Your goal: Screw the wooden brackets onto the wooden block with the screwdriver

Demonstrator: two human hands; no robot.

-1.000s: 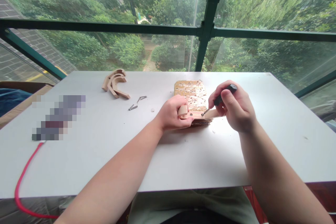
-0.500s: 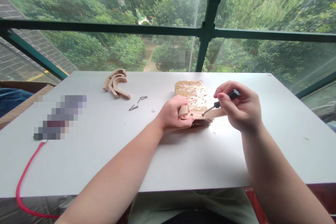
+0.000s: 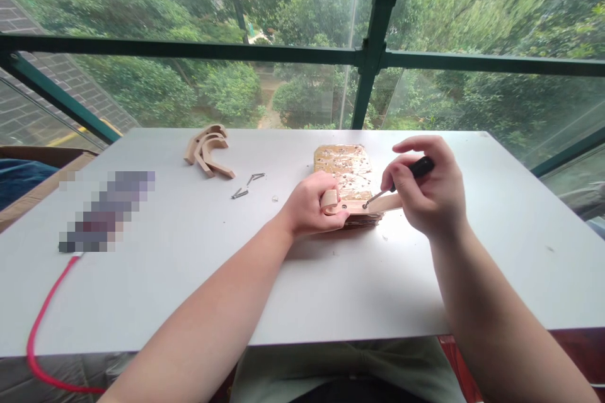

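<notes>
With the wearer sitting at six o'clock, a green-framed window is filling the whole twelve o'clock side, trees showing through its glass. A white table is spreading beneath it. Two bare forearms are reaching in from five and seven o'clock. The left hand, just off the table's centre, is wrapping around the curled end of a wooden piece and pressing it down; the right hand, at two o'clock, is pinching a screwdriver narrowly between thumb and fingers, its uppermost finger lifting clear of the handle. Beyond the table's edge at ten o'clock, a cardboard box is holding blue cloth. At nine o'clock a pixelated object is lying, too obscured to identify, and a red cable is running from it toward eight. At one o'clock a rough, flaking block is sitting beside the left hand. At eleven, curved wooden parts are leaning together in a cluster. The wooden piece is lying along the block's near side, stretching toward three o'clock. The black-handled screwdriver is tilting, its tip meeting the right-hand one of two dark round spots on the piece. Small screws are lying loose at ten o'clock.
</notes>
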